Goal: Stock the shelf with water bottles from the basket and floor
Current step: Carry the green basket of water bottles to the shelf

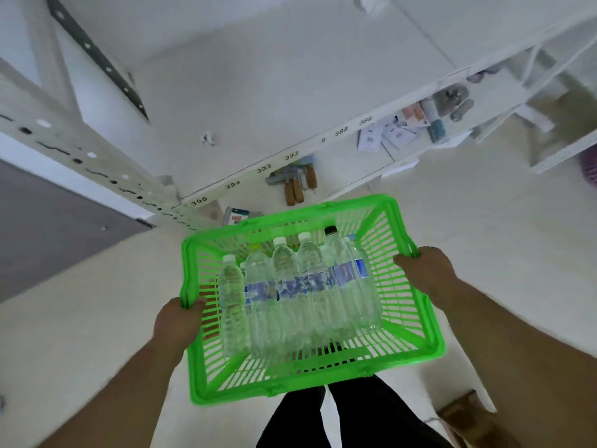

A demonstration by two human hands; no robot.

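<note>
Left hand (178, 321) clamped over the left rim of a green basket (407, 331), fingers curled around the plastic edge. Right hand (425, 273) gripping the right rim the same way, beside the folded handle. Basket held level above dark trouser legs (355, 415) and a pale floor (80, 334).

Inside the basket, clear water bottles (290, 295) lying side by side, caps pointing far, most wrapped in blue labels. Bottle at far left (233, 305) showing no label from this angle; bottle at right topped with a black cap (330, 230), others capped in white. More items half hidden beneath the far ends, too blurred to tell.

Just beyond the basket's far rim, a white shelf (245, 101) with a numbered front edge (268, 168), figures running from 395 near left to 386 farther right. Below that edge, on a lower level, brown and grey rolled items (295, 185) and, to the right, small packets and papers (391, 134). Perforated white upright (80, 153) at left. Cardboard box corner (465, 415) at near right on the floor.
</note>
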